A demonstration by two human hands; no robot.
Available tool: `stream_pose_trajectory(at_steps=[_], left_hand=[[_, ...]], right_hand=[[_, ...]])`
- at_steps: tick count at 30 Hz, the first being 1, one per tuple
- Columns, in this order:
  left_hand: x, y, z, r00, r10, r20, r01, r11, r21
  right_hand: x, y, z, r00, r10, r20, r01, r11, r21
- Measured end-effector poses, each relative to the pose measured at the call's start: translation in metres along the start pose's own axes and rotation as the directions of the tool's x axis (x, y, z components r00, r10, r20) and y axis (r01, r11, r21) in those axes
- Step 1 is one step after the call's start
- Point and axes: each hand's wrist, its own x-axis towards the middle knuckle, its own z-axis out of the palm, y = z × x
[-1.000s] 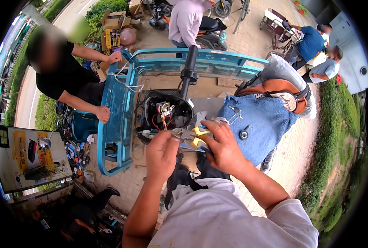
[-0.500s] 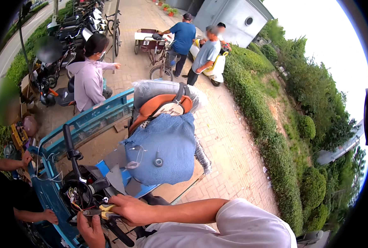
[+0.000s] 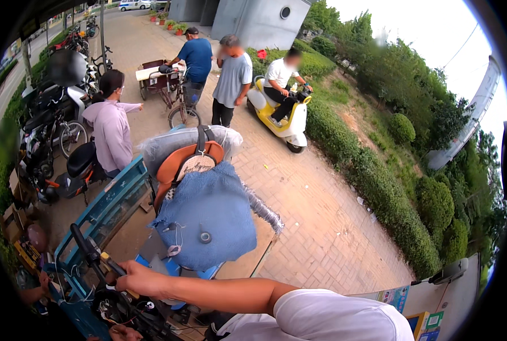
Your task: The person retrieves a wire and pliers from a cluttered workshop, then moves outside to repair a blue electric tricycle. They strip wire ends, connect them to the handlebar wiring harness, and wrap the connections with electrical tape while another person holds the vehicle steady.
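Observation:
My right hand is closed around yellow-handled pliers, held beside the black handlebar of an electric scooter. At the lower edge my left hand shows only in part. Its fingers are curled next to the scooter's opened front, and what they hold is hidden. Loose wires sit in that opened front, partly in shadow. A blue cloth covers the scooter's seat. Lying on the cloth are a grey roll of tape and a thin looped cord.
The scooter stands in a blue cargo cart. Another person's hand is at the cart's left side. A person in lilac points beyond it. Farther off, two people stand by a tricycle, and a rider sits on a yellow-white scooter.
My right hand has lifted the pliers away from my left hand, up toward the handlebar. My left hand sits lower in view. The view has shifted, and the yellow-white scooter has come forward.

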Motion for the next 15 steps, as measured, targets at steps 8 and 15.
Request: stream_pose_trajectory(at_steps=[8, 15], left_hand=[[0.001, 0.028, 0.021, 0.992, 0.097, -0.086, -0.073, 0.965, 0.251], [-0.01, 0.021, 0.046, 0.97, 0.191, -0.153, -0.116, 0.909, 0.4]], right_hand=[[-0.037, 0.1, -0.011, 0.821, -0.566, 0.078, 0.472, 0.594, -0.652], [-0.081, 0.124, 0.011, 0.888, -0.461, 0.006, 0.32, 0.607, -0.728]])
